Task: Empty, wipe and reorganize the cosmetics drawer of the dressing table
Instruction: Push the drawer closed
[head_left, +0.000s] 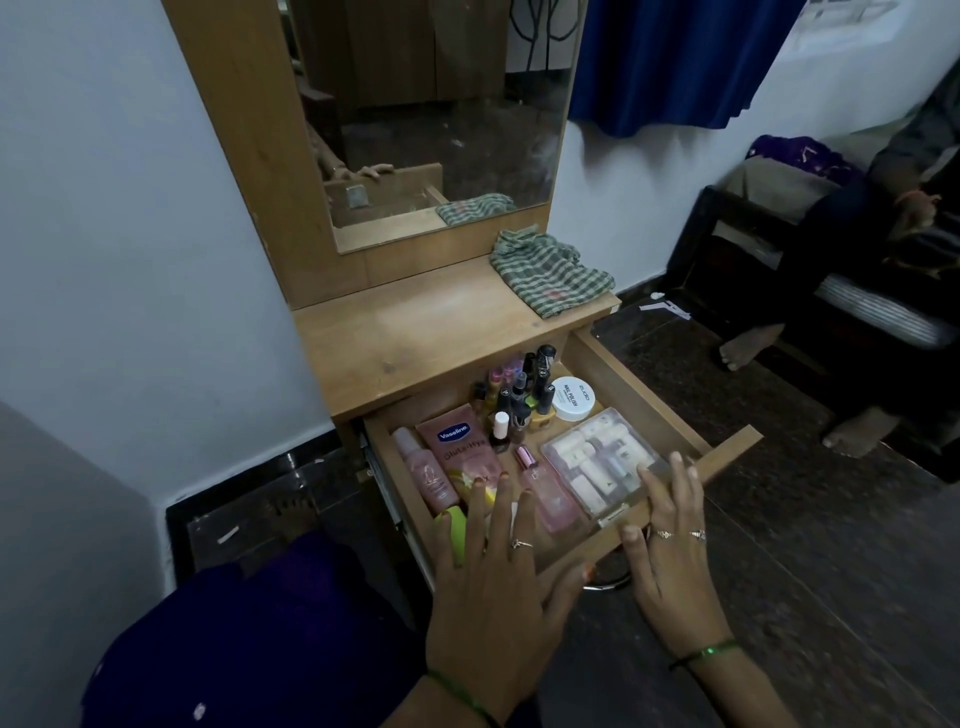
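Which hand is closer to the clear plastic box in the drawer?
Right. The right hand has its fingertips on the near edge of the clear box. The left hand is over the drawer's left side, by the Vaseline tube, apart from the box.

Both hands flat, fingers (506, 506) spread

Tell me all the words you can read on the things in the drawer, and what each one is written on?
"Vaseline": pink tube.
"Gluta-Hya": same tube, lower down; smaller print below is hidden by the left hand.
"NAIL POLISH": lid of the white round tub; the word beside it is too blurred to read.
Pink bottles, small bottles and clear box: labels too small to read.
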